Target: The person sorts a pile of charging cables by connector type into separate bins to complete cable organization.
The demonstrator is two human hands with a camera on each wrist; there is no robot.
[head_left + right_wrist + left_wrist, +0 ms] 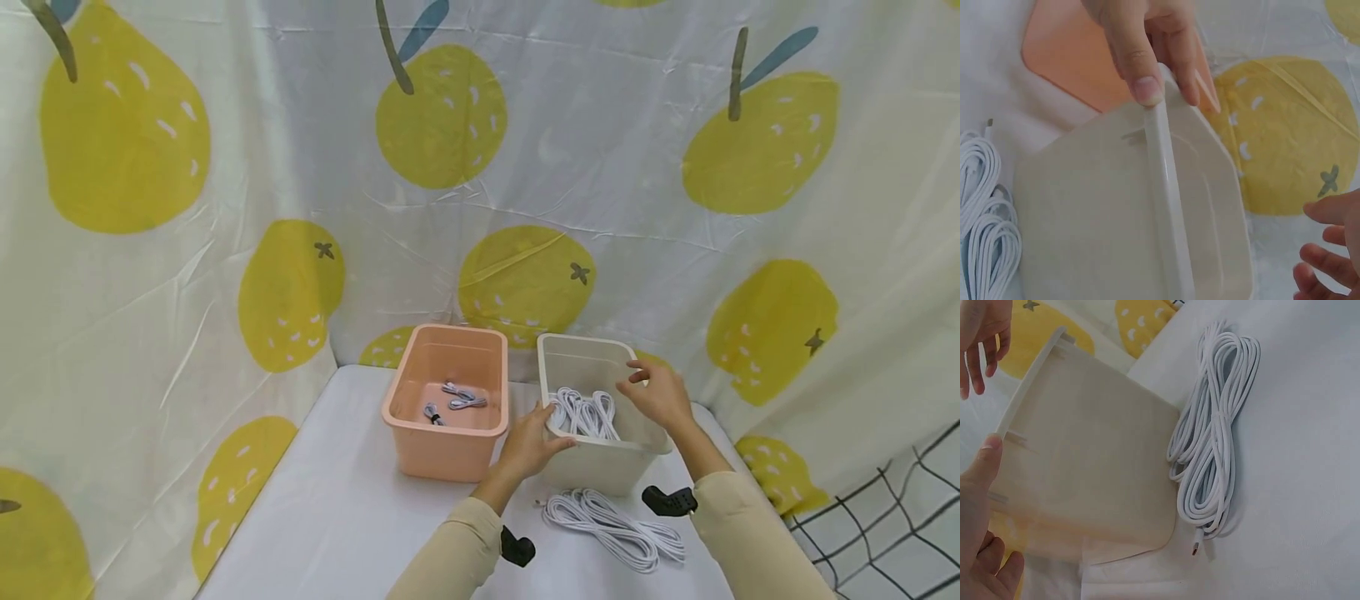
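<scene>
My left hand (527, 446) grips the near left corner of a cream plastic bin (600, 468). In the right wrist view its thumb (1147, 89) lies over the rim, with the fingers on the other side. Inside the bin lie bundled white cables (588, 414). My right hand (660, 393) hovers at the bin's right side, its fingers loosely bent and holding nothing; the right wrist view shows a gap between it and the rim. A long coiled white cable (1216, 425) with a metal-tipped plug lies on the table in front of the bin.
To the left stands a peach bin (450, 454) with several small cable bundles (467, 400) inside. Both bins stand on a white-covered table (337, 500). A fruit-print curtain (600, 167) hangs behind. Black wire grid (885, 517) shows at the lower right.
</scene>
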